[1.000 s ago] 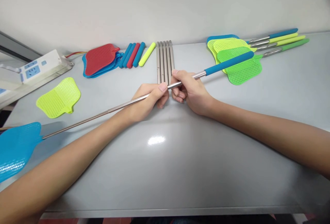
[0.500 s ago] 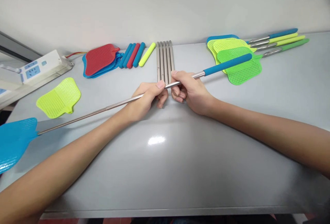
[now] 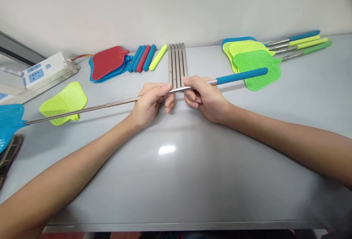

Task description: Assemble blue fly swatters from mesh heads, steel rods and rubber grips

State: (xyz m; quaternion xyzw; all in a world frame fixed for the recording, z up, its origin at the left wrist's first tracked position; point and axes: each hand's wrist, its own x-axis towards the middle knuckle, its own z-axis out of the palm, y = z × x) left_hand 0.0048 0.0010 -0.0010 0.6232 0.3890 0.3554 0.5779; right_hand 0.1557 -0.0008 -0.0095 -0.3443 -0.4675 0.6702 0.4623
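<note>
Both hands grip one long fly swatter (image 3: 121,101) with a telescopic metal rod, held across in front of me. Its blue paddle (image 3: 10,123) is at the far left, partly cut off by the picture's edge. The blue handle grip (image 3: 242,75) points right. My left hand (image 3: 151,101) pinches the rod between thumb and fingers. Close beside it, my right hand (image 3: 205,96) is closed on the thicker rod section near the handle. Just behind the hands lie several bare metal rods (image 3: 177,62) in a row, their near ends partly hidden by the swatter.
Several loose grips (image 3: 141,59) in blue, red and yellow lie at the back. Left of them are stacked red and blue paddles (image 3: 108,62), a yellow paddle (image 3: 64,101) and a power strip (image 3: 41,73). Assembled swatters (image 3: 261,68) lie back right. A dark object (image 3: 9,158) shows at left.
The swatter's paddle end has swung up and further left, so the rod lies flatter and now crosses in front of the yellow paddle. My left hand has shifted slightly left; both hands keep their hold.
</note>
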